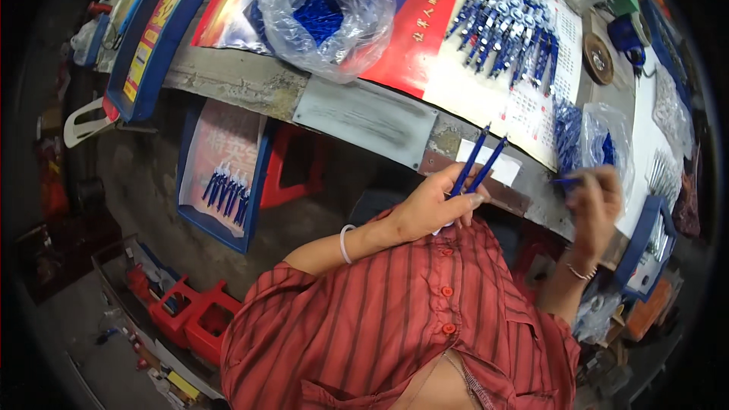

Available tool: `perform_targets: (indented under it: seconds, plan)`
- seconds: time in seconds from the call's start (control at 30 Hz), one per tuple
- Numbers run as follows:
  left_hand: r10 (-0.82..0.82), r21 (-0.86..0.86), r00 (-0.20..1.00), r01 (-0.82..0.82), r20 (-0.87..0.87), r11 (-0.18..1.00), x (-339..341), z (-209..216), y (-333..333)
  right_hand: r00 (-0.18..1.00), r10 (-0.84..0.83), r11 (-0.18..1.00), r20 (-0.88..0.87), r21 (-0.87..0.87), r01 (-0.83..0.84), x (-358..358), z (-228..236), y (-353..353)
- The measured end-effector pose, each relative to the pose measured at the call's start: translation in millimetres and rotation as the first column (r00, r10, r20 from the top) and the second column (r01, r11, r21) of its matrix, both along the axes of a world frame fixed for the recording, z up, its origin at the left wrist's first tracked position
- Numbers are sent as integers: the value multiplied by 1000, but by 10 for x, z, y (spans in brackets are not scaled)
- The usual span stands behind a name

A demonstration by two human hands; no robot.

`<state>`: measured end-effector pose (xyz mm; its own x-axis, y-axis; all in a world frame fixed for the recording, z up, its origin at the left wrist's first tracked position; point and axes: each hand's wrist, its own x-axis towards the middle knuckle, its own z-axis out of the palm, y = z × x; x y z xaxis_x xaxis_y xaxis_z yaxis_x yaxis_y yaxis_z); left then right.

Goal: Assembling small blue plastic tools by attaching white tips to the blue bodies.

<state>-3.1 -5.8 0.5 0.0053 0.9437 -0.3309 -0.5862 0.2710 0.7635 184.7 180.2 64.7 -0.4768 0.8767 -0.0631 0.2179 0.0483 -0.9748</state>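
Note:
Two slim blue pens (480, 165) stand up side by side from my left hand (431, 209), whose fingers are closed round their lower ends in front of my chest. To the right, over the table's near edge, my right hand (597, 201) is bent with its fingers pinched and slightly blurred. A small blue pen part (566, 181) juts from its fingertips; its exact shape is unclear. Just beyond that hand lie a heap of blue pen parts (568, 133) and a clear plastic bag (607, 137) with more blue pieces. A white paper slip (490, 162) lies behind the held pens.
Rows of blue-and-silver pens (507, 30) lie on the printed sheet. A large plastic bag (330, 15) holds blue pieces. A metal plate (366, 121) lies along the table edge. Blue trays (121, 91) stand left and below, near red stools (201, 319). A brown round dish (598, 58) sits right.

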Motion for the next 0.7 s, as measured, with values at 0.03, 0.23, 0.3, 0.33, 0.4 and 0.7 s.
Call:
perform_targets:
  seconds: [0.03,0.23,0.3,0.33,0.4,0.7]
  plan:
    - [34,13,999,-35,21,999,-1,16,27,998,60,995,-3,-85,-60,-108,-73,-135]
    - [165,-20,986,-165,24,986,21,88,57,970,157,885,-188,-408,-223,-595,-386,-514]
    - [182,-38,983,-182,6,983,-3,91,30,962,139,873,-235,-430,-231,-645,-464,-541]
    - [193,-34,981,-193,3,981,-14,96,25,966,125,876,-228,-432,-215,-662,-473,-557]
    - [197,-9,980,-197,-28,980,-15,86,26,966,101,887,-239,-419,-196,-690,-483,-591]
    - [218,20,968,-217,-127,976,20,99,33,944,91,789,-317,-555,-263,-703,-501,-695]
